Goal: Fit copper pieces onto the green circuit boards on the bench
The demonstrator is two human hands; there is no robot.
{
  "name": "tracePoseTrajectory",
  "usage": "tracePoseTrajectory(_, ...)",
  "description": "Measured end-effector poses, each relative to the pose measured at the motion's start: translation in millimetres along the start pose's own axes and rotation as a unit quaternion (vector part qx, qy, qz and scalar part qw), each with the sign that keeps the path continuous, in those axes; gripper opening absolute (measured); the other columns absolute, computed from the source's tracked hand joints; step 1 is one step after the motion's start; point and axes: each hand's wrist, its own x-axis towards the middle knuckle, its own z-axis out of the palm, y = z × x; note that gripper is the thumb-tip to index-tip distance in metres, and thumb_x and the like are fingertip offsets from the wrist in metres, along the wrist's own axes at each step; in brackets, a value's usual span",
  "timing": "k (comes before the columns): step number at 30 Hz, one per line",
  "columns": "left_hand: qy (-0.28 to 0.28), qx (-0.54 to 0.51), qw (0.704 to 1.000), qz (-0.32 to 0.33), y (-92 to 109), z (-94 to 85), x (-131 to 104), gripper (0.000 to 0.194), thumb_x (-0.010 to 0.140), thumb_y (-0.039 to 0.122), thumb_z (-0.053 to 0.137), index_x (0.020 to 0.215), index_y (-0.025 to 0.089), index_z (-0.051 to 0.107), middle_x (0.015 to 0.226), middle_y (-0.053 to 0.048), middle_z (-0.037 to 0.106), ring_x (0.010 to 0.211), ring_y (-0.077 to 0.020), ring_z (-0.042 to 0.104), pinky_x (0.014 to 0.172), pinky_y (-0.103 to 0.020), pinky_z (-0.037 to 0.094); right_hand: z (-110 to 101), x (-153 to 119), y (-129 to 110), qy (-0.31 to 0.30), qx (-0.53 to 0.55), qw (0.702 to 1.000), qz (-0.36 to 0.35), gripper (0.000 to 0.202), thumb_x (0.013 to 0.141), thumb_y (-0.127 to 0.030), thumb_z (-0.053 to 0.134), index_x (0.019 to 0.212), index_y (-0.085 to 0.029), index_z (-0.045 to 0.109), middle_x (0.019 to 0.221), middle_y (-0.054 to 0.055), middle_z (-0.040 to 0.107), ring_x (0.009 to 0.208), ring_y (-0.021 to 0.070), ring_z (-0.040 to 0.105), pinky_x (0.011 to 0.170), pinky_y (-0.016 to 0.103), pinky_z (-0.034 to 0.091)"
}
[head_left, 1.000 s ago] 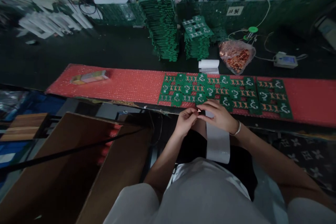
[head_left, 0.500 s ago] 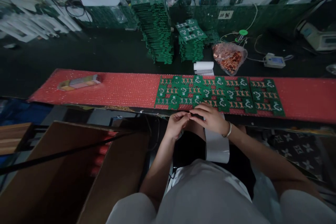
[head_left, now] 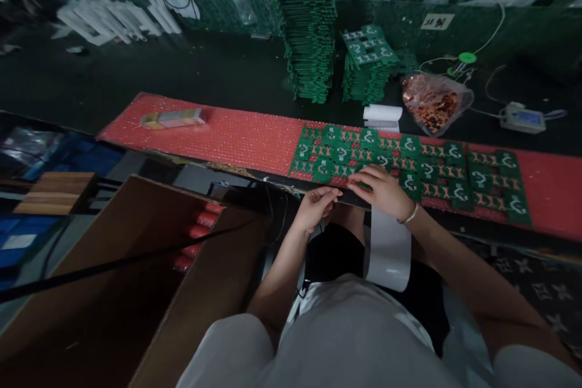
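My left hand [head_left: 317, 208] is closed in a pinch just off the front edge of the bench, its thumb pressed to the forefinger. Whatever sits in that pinch is too small to make out. My right hand [head_left: 384, 191], a bangle at its wrist, hovers over the front row of green circuit boards [head_left: 436, 171]. Its thumb and fingertips come together near the board edge, and what they hold is hidden. The boards lie side by side on a red bubble-wrap sheet [head_left: 245, 139]. Many carry copper-coloured pieces; some at the front left show grey spots instead.
Behind the boards stand a tall stack of circuit boards [head_left: 309, 36] and a shorter stack [head_left: 369, 70]. A plastic bag of copper pieces [head_left: 434, 106] lies right of a white paper roll [head_left: 382, 114]. An open cardboard box [head_left: 218, 279] stands on my left. A white strip [head_left: 388, 248] hangs by my lap.
My hands have parted: the right has moved from the left's fingertips to the boards' front edge. The view has turned left, so the bench things appear further right.
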Motion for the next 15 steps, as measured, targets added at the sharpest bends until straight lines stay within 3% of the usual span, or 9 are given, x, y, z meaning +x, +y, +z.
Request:
tracePoseTrajectory(5, 0.018, -0.03, 0.999, 0.01, 0.0, -3.8, -0.3, 0.049, 0.064, 0.055, 0.082, 0.079, 0.01, 0.068, 0.058, 0.004, 0.047, 0.041, -0.0012, 0.026, 0.041, -0.02, 0.01, 7.4, 3.3, 22.5, -0.011, -0.073, 0.997, 0.03, 0.025, 0.098, -0.033, 0.051, 0.102, -0.019, 0.071, 0.092, 0.009, 0.065, 0.092, 0.0232, 0.06, 0.088, 0.041, 0.049)
tracePoseTrajectory(15, 0.029, -0.062, 0.997, 0.019, 4.5, 1.6, -2.2, 0.046, 0.065, 0.052, 0.082, 0.077, 0.01, 0.069, 0.063, 0.002, 0.052, 0.041, -0.0006, 0.029, 0.041, -0.02, 0.012, 13.0, 3.4, 26.6, -0.015, -0.052, 0.998, 0.02, 0.024, 0.098, -0.03, 0.05, 0.104, -0.019, 0.07, 0.094, 0.009, 0.063, 0.09, 0.0223, 0.059, 0.087, 0.04, 0.052)
